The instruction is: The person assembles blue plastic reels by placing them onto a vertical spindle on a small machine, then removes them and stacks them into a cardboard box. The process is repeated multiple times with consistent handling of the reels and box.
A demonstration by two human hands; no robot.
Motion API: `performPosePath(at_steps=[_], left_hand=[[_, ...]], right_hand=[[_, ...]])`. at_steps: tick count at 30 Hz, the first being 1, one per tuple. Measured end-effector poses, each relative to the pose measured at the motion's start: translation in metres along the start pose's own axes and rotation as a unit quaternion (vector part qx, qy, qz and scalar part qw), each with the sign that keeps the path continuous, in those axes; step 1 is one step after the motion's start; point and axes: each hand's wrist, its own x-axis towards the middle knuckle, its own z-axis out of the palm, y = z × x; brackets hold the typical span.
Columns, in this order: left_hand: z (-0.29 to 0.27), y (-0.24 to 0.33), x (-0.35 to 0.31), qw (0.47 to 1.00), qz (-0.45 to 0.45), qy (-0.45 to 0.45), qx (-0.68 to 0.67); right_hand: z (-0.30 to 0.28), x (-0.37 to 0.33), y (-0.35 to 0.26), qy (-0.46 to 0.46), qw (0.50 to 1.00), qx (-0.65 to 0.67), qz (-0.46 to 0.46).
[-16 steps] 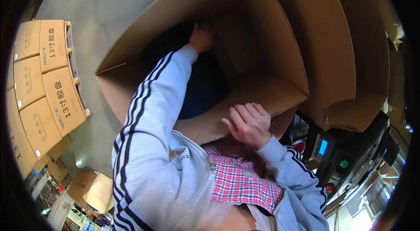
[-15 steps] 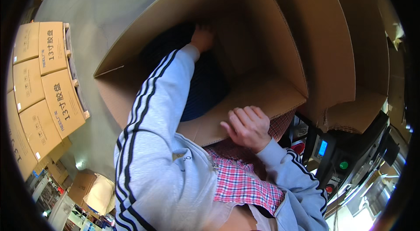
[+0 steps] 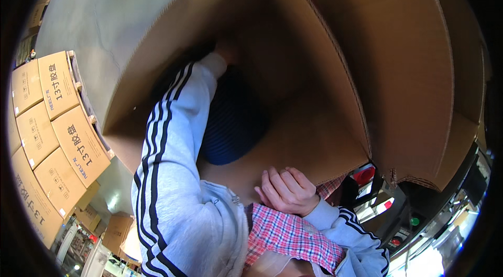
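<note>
Left grip (image 3: 227, 50) moved deeper by ribbed navy cylinder (image 3: 231, 126).

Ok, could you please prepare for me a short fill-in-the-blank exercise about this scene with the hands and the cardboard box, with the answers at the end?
1. The person's ____ hand is the one closer to the checked shirt.
2. The other hand is inside the open cardboard box, near a ribbed object that is dark ____ in colour.
3. The stacked cartons are on the ____ side of the picture.

Missing words: right; blue; left.
</note>
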Motion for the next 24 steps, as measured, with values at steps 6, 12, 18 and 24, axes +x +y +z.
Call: performPosePath(at_steps=[6, 12, 18, 24], left_hand=[[0.044, 0.006, 0.077, 0.983, -0.069, -0.166, -0.043], [0.097, 0.022, 0.077, 0.955, -0.018, -0.294, -0.042], [0.041, 0.027, 0.053, 0.977, 0.036, -0.21, -0.019], [0.054, 0.108, 0.01, 0.937, 0.161, -0.31, -0.008]], right_hand=[[-0.003, -0.004, 0.006, -0.022, 1.0, 0.001, -0.013], [-0.002, -0.005, 0.008, -0.03, 1.0, -0.001, 0.006], [0.001, 0.001, 0.007, -0.012, 1.0, -0.004, 0.003], [0.005, -0.003, 0.006, -0.008, 1.0, 0.001, -0.003]])
